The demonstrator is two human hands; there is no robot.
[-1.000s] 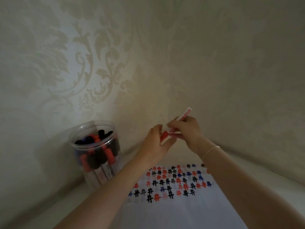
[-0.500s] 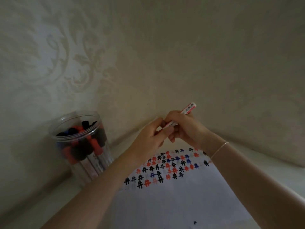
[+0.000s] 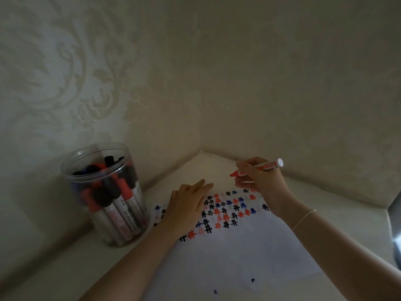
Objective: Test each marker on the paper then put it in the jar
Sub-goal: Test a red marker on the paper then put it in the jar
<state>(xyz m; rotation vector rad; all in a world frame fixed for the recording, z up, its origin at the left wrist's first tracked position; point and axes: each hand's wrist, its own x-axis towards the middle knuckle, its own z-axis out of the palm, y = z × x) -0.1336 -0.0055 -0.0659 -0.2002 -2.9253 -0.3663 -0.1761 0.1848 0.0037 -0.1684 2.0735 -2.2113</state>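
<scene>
Paper point(image 3: 234, 253): we see it lying flat in the corner, its far end covered in black, red and blue hash marks.
Jar point(image 3: 108, 192): clear, upright left of the paper, holding capped markers.
Left hand point(image 3: 186, 207): our fingers lie straight and relaxed, palm down on the marked end.
Right hand point(image 3: 259, 180): we grip the red marker point(image 3: 258, 167), uncapped, tip raised above the paper's far edge.
</scene>
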